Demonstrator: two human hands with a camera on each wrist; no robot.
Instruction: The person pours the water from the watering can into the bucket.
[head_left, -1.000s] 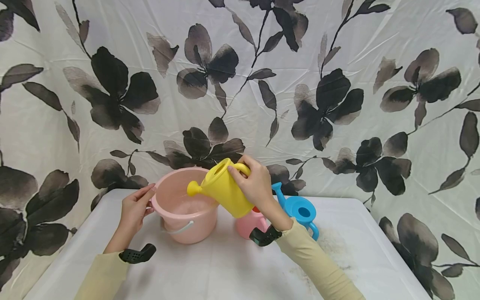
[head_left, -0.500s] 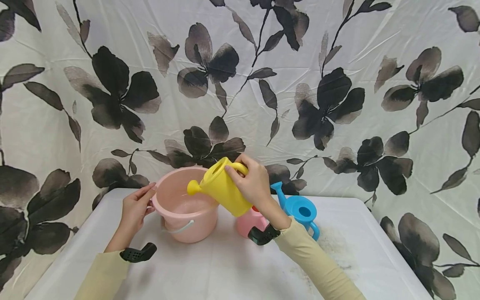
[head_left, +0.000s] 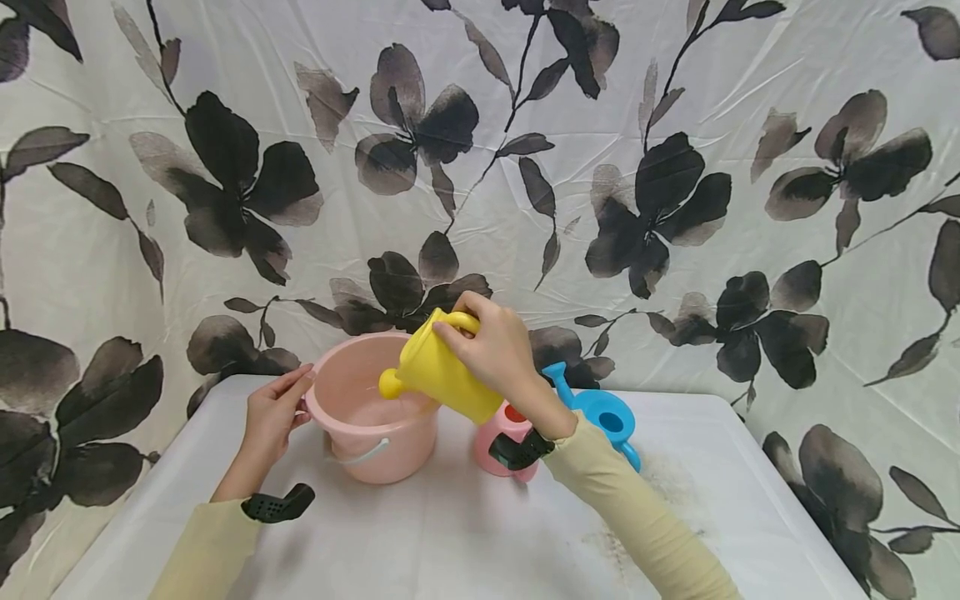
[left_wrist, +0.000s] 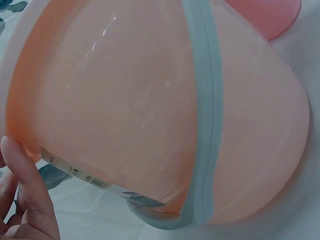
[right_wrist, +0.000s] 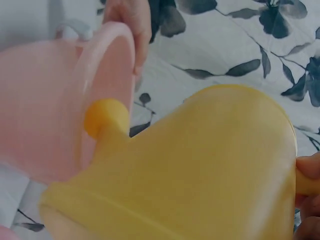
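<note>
My right hand [head_left: 498,346] grips the handle of a yellow watering can [head_left: 450,379], which is tipped left, its round spout head over the opening of a pink bucket [head_left: 390,454]. In the right wrist view, the spout of the yellow can [right_wrist: 200,165] overlaps the rim of the bucket [right_wrist: 35,100], and fingers [right_wrist: 310,170] curl round the can's handle. My left hand [head_left: 270,417] pinches the bucket's rim on its left side. In the left wrist view, the thumb [left_wrist: 27,185] lies against the outer wall near the rim. The bucket stands upright, its pale handle [head_left: 363,452] hanging down in front.
A pink watering can [head_left: 495,446] with a red opening stands right of the bucket, partly behind my right wrist. Farther right is a blue watering can [head_left: 607,417]. All stand on a white-covered table [head_left: 450,542]; a floral cloth [head_left: 525,225] hangs behind it.
My right hand has risen slightly and moved left, tipping the yellow watering can more steeply. More of the pink watering can's red opening shows. My left hand stays on the bucket rim.
</note>
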